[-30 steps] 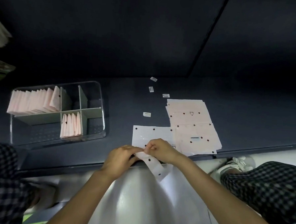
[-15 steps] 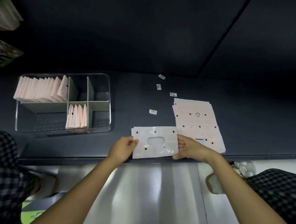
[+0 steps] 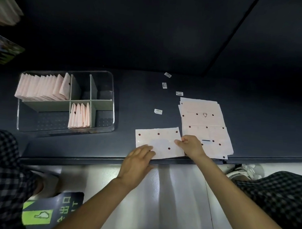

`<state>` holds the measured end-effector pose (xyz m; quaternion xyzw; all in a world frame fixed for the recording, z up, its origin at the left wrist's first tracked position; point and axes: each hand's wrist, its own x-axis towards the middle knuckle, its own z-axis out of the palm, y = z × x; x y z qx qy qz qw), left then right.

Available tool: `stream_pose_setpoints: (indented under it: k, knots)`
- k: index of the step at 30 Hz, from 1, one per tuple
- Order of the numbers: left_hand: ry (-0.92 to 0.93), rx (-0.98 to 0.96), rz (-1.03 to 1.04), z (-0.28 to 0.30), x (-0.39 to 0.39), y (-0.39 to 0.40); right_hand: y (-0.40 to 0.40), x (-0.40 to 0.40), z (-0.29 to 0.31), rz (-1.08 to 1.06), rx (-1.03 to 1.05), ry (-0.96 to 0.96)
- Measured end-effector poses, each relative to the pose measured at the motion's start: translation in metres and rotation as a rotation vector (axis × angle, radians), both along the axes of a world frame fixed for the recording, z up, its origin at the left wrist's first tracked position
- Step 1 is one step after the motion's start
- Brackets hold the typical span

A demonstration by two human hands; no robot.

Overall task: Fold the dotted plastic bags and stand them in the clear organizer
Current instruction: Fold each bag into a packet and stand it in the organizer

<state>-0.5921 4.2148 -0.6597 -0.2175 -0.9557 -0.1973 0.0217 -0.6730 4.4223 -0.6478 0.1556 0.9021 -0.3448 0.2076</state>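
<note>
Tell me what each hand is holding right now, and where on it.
The right hand pinches the flat dotted bag at its right edge; the left hand lies flat on its near left corner.

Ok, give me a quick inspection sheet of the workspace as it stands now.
Surface: dark counter.
Job's things: one dotted bag flat near the front edge; stack of flat bags beside it; clear organizer with folded bags standing in two compartments.
Clutter: four small labels loose on the counter.
Grippers: left hand pressing flat on the bag; right hand pinching its right edge.
Cables: nothing seen.
Surroundings: floor sign; checked trousers.
</note>
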Motion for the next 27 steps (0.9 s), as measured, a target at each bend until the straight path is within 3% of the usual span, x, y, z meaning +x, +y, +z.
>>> stream_pose_setpoints:
  k: [4,6,8,11,14,21,24,27]
  knots:
    - [-0.033,0.034,-0.025,-0.002,-0.005,-0.012,0.000,0.012,0.003,0.026,0.121,0.082]
    - [-0.040,0.079,-0.024,-0.002,-0.006,-0.013,-0.001,0.024,0.004,0.133,0.319,0.340]
    - [-0.035,0.115,-0.017,-0.004,-0.007,-0.013,-0.007,0.037,0.005,0.303,0.373,0.650]
    - [-0.002,0.111,-0.026,-0.006,-0.007,-0.012,-0.022,0.055,-0.004,0.678,0.399,0.836]
    - [0.040,0.082,-0.037,-0.006,-0.009,-0.012,-0.030,0.072,-0.018,0.896,0.466,0.822]
    - [0.128,0.055,-0.050,-0.012,-0.015,-0.012,0.012,0.065,-0.016,0.783,0.440,0.766]
    - [0.000,0.068,-0.004,-0.009,-0.020,-0.012,0.017,0.049,-0.011,0.681,0.308,0.628]
    - [-0.235,0.140,0.137,-0.004,-0.032,-0.013,0.015,0.026,-0.007,0.439,0.098,0.388]
